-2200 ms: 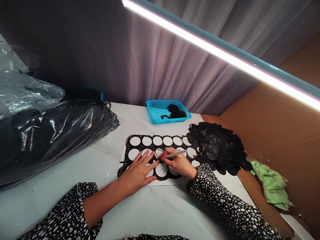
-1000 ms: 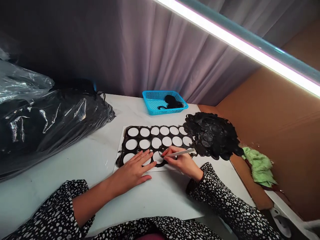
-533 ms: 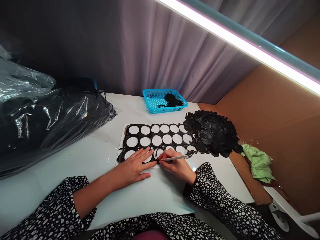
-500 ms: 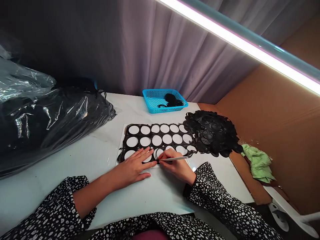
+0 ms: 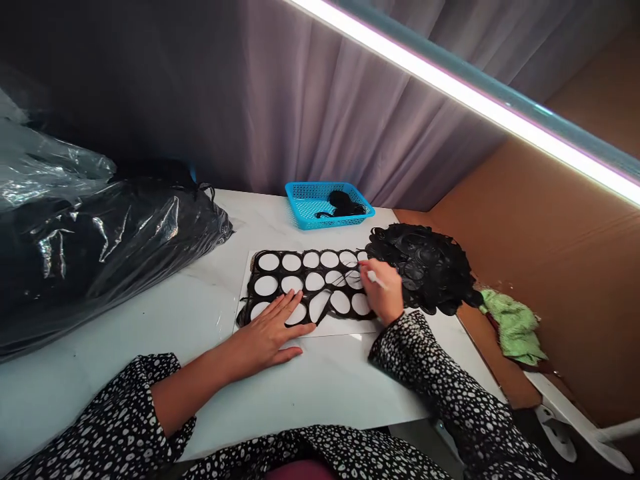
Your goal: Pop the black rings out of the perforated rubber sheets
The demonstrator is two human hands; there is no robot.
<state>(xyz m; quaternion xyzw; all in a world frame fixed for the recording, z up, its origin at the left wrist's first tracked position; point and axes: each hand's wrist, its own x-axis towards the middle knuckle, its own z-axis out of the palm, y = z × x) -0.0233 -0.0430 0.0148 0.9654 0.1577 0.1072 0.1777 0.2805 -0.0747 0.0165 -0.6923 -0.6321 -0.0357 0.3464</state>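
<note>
Two hands are working a black holed sheet, left hand pressing it flat with fingers spread, right hand pinching a white pen-like tool (black disc pile sitting at 2 o'clock).

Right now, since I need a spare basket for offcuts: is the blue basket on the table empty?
No, it isn't empty. The blue plastic basket holds a small black tangle lying in its middle.

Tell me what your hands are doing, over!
Left hand flat on black holed sheet. Right hand gripping white pen-like tool. Black disc pile beside it.
</note>
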